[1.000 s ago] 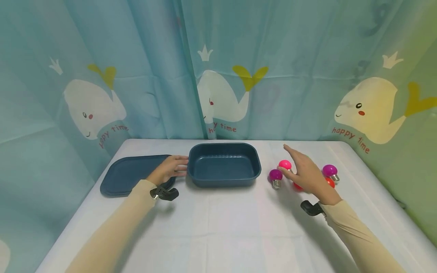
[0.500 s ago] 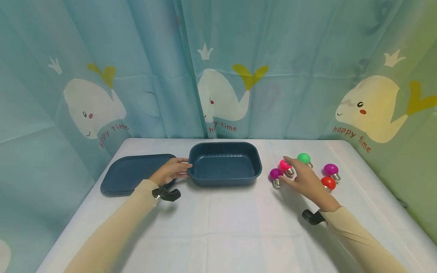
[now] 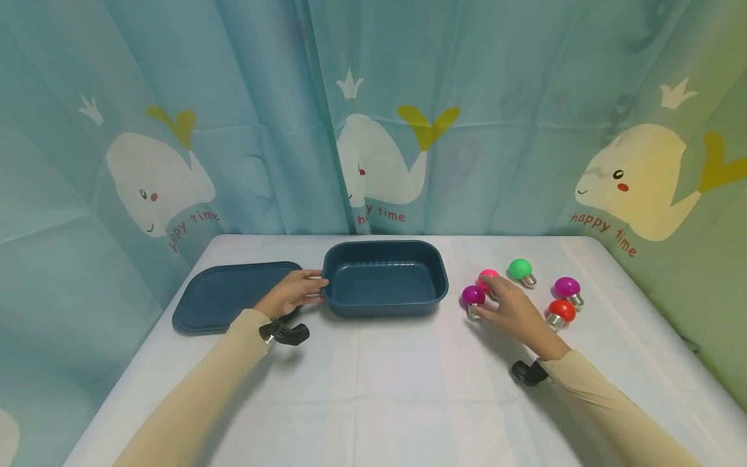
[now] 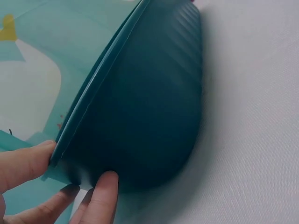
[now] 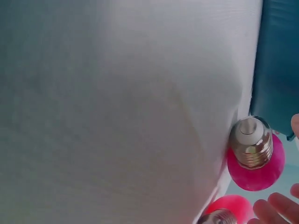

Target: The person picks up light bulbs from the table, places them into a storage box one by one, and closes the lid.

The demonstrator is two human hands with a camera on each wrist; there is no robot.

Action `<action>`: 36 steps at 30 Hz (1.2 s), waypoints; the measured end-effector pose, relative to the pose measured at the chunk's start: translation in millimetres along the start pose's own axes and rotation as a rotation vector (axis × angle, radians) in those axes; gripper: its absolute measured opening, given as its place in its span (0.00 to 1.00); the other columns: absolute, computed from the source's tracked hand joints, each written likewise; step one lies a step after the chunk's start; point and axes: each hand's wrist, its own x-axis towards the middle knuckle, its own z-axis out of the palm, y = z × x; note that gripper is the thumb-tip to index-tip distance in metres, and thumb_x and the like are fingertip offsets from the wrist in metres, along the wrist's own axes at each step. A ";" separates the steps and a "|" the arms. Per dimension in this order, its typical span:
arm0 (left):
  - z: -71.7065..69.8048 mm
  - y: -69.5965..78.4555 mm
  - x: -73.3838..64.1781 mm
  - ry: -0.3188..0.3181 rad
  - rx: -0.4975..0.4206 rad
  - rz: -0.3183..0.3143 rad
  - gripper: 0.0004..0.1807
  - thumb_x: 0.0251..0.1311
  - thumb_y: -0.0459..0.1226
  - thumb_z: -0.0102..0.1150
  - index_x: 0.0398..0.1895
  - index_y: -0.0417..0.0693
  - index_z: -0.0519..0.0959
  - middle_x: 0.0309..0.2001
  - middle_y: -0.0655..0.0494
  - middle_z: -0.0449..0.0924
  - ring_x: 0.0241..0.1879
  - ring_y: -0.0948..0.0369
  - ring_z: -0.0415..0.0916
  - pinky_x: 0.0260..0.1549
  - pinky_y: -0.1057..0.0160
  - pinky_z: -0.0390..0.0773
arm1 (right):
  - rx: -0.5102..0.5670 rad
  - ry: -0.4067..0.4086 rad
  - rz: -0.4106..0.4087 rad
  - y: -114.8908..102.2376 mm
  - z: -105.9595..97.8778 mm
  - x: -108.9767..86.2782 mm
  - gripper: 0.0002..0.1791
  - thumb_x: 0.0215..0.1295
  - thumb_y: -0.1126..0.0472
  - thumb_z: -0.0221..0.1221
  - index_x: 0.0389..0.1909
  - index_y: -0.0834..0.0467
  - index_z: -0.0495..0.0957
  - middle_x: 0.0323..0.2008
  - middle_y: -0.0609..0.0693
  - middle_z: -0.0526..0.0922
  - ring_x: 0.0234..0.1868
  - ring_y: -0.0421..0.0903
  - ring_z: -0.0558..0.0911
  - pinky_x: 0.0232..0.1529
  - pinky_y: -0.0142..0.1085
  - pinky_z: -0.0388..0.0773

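Note:
At the left end of a dark blue rectangular container [image 3: 385, 310], my left hand [image 3: 290, 293] holds the rim. The left wrist view has one fingertip [image 4: 46, 147] on the rim and others against the outer wall. My right hand [image 3: 513, 312] hovers around a purple light bulb [image 3: 473, 296], thumb near its metal base and fingers past the globe. The right wrist view shows space between that purple bulb [image 5: 256, 170] and the fingers [image 5: 275, 205]. A pink bulb [image 3: 487, 277] lies just behind, partly covered by the hand.
A green bulb [image 3: 521, 268], a second purple bulb [image 3: 567, 287] and a red bulb [image 3: 561, 310] lie to the right of my right hand. A flat dark blue lid [image 3: 227, 299] lies left of the container. A printed curtain [image 3: 502, 181] hangs behind the white table [image 3: 403, 389].
My right hand has lowered and moved slightly left toward the front purple bulb, uncovering the green and red bulbs. The left hand has shifted slightly right onto the rim.

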 end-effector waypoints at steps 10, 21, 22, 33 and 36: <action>0.6 0.5 -1.4 0.012 -0.001 -0.010 0.32 0.68 0.33 0.48 0.71 0.32 0.51 0.67 0.33 0.59 0.58 0.51 0.72 0.62 0.53 0.71 | -0.002 -0.081 0.045 0.7 2.0 4.8 0.30 0.47 0.61 0.71 0.51 0.69 0.73 0.45 0.64 0.80 0.44 0.60 0.81 0.46 0.50 0.82; 0.5 0.6 -2.9 -0.004 -0.017 -0.009 0.32 0.69 0.33 0.46 0.71 0.32 0.49 0.69 0.34 0.55 0.67 0.44 0.60 0.64 0.52 0.68 | -0.008 -0.136 -0.028 3.4 1.7 7.5 0.29 0.47 0.65 0.71 0.52 0.67 0.75 0.45 0.63 0.81 0.44 0.58 0.82 0.45 0.49 0.82; 0.5 0.6 -3.1 -0.007 -0.020 -0.010 0.32 0.69 0.33 0.46 0.71 0.32 0.48 0.69 0.34 0.54 0.67 0.44 0.59 0.65 0.52 0.68 | -0.006 -0.142 -0.034 3.7 1.7 7.8 0.28 0.47 0.65 0.70 0.52 0.66 0.75 0.45 0.62 0.81 0.45 0.58 0.81 0.46 0.49 0.82; 0.4 -1.1 -2.4 -0.005 -0.020 -0.001 0.32 0.69 0.33 0.46 0.71 0.32 0.48 0.70 0.33 0.53 0.68 0.44 0.58 0.65 0.51 0.67 | 0.032 -0.221 -0.016 4.1 2.6 9.5 0.30 0.47 0.71 0.68 0.55 0.66 0.73 0.49 0.62 0.80 0.50 0.59 0.80 0.48 0.51 0.81; 0.5 -2.0 -1.3 -0.002 -0.017 -0.005 0.32 0.69 0.33 0.46 0.72 0.33 0.48 0.70 0.33 0.53 0.68 0.44 0.58 0.65 0.51 0.67 | 0.047 -0.226 -0.023 5.3 3.3 9.5 0.29 0.47 0.72 0.68 0.54 0.66 0.74 0.48 0.62 0.80 0.48 0.58 0.81 0.47 0.49 0.82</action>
